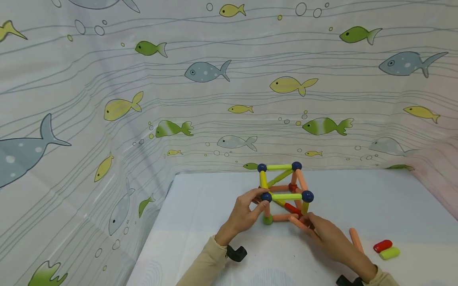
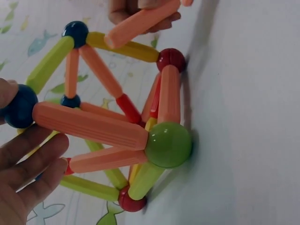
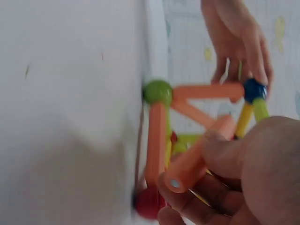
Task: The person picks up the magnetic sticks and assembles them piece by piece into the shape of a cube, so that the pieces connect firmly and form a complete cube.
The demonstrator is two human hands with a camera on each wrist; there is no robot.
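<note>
A box-shaped frame of magnetic sticks and balls stands on the table, with blue balls on top and red and green ones below. Thumb and fingers of my left hand (image 1: 243, 210) hold the near-left top blue ball (image 2: 21, 106). Beneath that ball, an orange upright stick (image 2: 91, 125) runs down to a green ball (image 2: 168, 145). My right hand (image 1: 323, 232) pinches a loose orange stick (image 3: 201, 154) slantwise at the near-right bottom corner, close to a red ball (image 3: 149, 202). In the left wrist view, one end of this stick overlaps the yellow upright (image 2: 124, 47); whether they touch I cannot tell.
Right of the frame, another orange stick (image 1: 356, 240) lies partly behind the right forearm. A short red piece (image 1: 383, 246) and a yellow-green piece (image 1: 389, 253) lie side by side further right. A fish-patterned curtain (image 1: 200, 107) hangs behind the white table (image 1: 193, 222).
</note>
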